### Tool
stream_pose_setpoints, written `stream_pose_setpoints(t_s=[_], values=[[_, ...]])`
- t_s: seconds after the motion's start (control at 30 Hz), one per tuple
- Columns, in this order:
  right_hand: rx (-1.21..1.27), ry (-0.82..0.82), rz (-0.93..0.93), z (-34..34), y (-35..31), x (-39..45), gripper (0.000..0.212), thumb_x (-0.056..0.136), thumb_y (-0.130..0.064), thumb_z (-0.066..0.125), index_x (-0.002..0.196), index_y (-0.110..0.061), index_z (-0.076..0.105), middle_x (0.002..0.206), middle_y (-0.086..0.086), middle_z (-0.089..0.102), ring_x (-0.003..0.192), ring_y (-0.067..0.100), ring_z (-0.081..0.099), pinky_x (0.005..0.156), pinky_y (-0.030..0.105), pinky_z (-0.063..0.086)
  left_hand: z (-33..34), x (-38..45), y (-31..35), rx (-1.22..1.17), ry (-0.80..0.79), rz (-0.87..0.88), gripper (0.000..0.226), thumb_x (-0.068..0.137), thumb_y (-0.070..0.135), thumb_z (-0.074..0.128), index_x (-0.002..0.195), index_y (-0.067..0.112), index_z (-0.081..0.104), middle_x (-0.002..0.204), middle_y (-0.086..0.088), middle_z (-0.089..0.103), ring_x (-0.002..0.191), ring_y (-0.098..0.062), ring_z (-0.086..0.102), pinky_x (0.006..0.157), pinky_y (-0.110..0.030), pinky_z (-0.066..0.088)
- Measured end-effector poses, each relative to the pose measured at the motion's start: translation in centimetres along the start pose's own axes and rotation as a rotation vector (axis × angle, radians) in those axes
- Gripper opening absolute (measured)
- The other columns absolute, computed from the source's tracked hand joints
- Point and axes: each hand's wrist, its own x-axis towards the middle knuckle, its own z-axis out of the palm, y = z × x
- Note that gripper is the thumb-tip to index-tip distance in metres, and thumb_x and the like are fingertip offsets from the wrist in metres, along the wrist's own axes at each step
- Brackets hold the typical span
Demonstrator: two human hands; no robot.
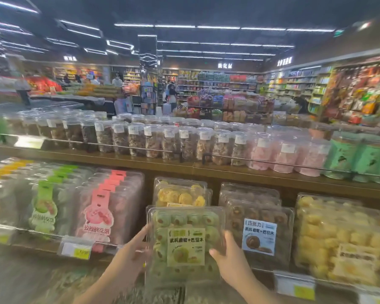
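A clear plastic box of green pastries with a green-and-white label stands upright at the front of the lower shelf. My left hand grips its left edge, fingers stretched up along the side. My right hand grips its right edge, thumb on the front face. Behind it is a box of yellow pastries.
To the right stand boxes of brown pastries with a blue label and yellow pastries. Pink-tagged boxes and green-tagged boxes fill the left. Clear tubs line the upper wooden shelf. Shoppers and aisles lie beyond.
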Motion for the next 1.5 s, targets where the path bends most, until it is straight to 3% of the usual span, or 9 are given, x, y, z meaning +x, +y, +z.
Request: stream_pose_setpoints(t_s=[0.1, 0.2, 0.4, 0.53, 0.77, 0.93, 1.13, 1.33, 1.5], values=[[0.029, 0.076, 0.009, 1.4, -2.4, 1.8, 0.060, 0.102, -0.025, 0.058, 0.153, -0.025, 0.027, 0.149, -0.001, 0.051, 0.136, 0.021, 0.050, 0.107, 0.035, 0.042, -2.2, 3.9, -0.4, 0.054, 0.002, 0.070, 0.074, 0.098, -0.002, 0.054, 0.150, 0.049, 0.040, 0.085, 0.007, 0.071, 0.065, -0.009, 0.059, 0.068, -0.032, 0.052], [0.066, 0.157, 0.035, 2.8, -4.1, 4.5, 0.060, 0.102, -0.025, 0.058, 0.153, -0.027, 0.026, 0.145, -0.001, 0.054, 0.129, 0.021, 0.056, 0.100, 0.035, 0.049, -4.2, 8.0, -0.2, 0.111, 0.009, 0.122, 0.078, 0.098, -0.004, 0.056, 0.151, 0.050, 0.038, 0.094, 0.002, 0.070, 0.070, -0.015, 0.062, 0.063, -0.026, 0.053], [0.091, 0.201, 0.117, 6.9, -3.9, 8.6, 0.059, 0.100, -0.022, 0.061, 0.151, -0.024, 0.032, 0.144, -0.001, 0.054, 0.133, 0.020, 0.052, 0.107, 0.037, 0.046, -4.5, 12.5, -1.8, 0.279, -0.037, 0.097, 0.087, 0.097, -0.004, 0.047, 0.159, 0.042, 0.007, 0.119, 0.011, 0.060, 0.091, -0.013, 0.066, 0.078, -0.019, 0.051], [0.057, 0.183, 0.145, 8.7, -2.4, 9.2, 0.052, 0.099, -0.023, 0.062, 0.145, -0.025, 0.037, 0.137, -0.004, 0.058, 0.130, 0.017, 0.055, 0.107, 0.036, 0.048, -3.6, 13.5, -5.1, 0.327, -0.060, 0.083, 0.090, 0.089, -0.005, 0.044, 0.163, 0.026, 0.002, 0.149, -0.003, 0.051, 0.132, -0.020, 0.053, 0.111, -0.034, 0.043], [0.007, 0.135, 0.149, 8.1, -2.3, 9.6, 0.056, 0.100, -0.025, 0.061, 0.149, -0.023, 0.033, 0.140, -0.002, 0.056, 0.121, 0.010, 0.054, 0.092, 0.021, 0.044, -2.4, 14.3, -6.5, 0.398, 0.026, 0.034, 0.095, 0.085, -0.008, 0.047, 0.163, 0.023, 0.002, 0.156, -0.010, 0.043, 0.140, -0.031, 0.046, 0.114, -0.039, 0.038], [-0.099, 0.133, 0.117, 6.8, -2.9, 8.7, 0.078, 0.099, -0.025, 0.062, 0.159, -0.031, 0.011, 0.149, -0.001, 0.050, 0.130, 0.018, 0.054, 0.105, 0.036, 0.048, -2.9, 13.9, -4.9, 0.629, 0.028, 0.036, 0.072, 0.095, 0.025, 0.061, 0.153, 0.013, 0.019, 0.127, -0.013, 0.064, 0.105, -0.031, 0.065, 0.081, -0.038, 0.049], [-0.528, 0.198, -0.039, 3.4, -4.7, 6.1, 0.090, 0.099, -0.039, 0.060, 0.160, -0.032, -0.006, 0.147, 0.003, 0.047, 0.130, 0.023, 0.051, 0.100, 0.040, 0.052, -4.8, 11.7, -0.1, 1.006, -0.032, 0.068, 0.028, 0.093, 0.045, 0.056, 0.092, 0.018, 0.050, 0.096, -0.004, 0.067, 0.096, -0.029, 0.070, 0.067, -0.031, 0.044], [-0.713, 0.130, -0.092, -1.1, -4.8, 2.5, 0.073, 0.098, -0.047, 0.057, 0.158, -0.029, 0.020, 0.155, 0.002, 0.038, 0.140, 0.025, 0.041, 0.104, 0.042, 0.049, -4.8, 5.9, 4.4, 1.087, 0.001, 0.231, 0.041, 0.094, 0.040, 0.054, 0.132, 0.025, 0.055, 0.100, 0.005, 0.050, 0.098, -0.020, 0.064, 0.073, -0.032, 0.049], [-0.748, 0.084, -0.132, -3.4, -4.5, -0.9, 0.072, 0.092, -0.054, 0.061, 0.154, -0.029, 0.034, 0.150, 0.000, 0.047, 0.134, 0.023, 0.049, 0.103, 0.039, 0.049, -4.6, 0.0, 6.1, 1.122, -0.026, 0.195, 0.046, 0.092, 0.047, 0.057, 0.135, 0.030, 0.054, 0.111, 0.007, 0.060, 0.095, -0.017, 0.060, 0.070, -0.030, 0.043]])
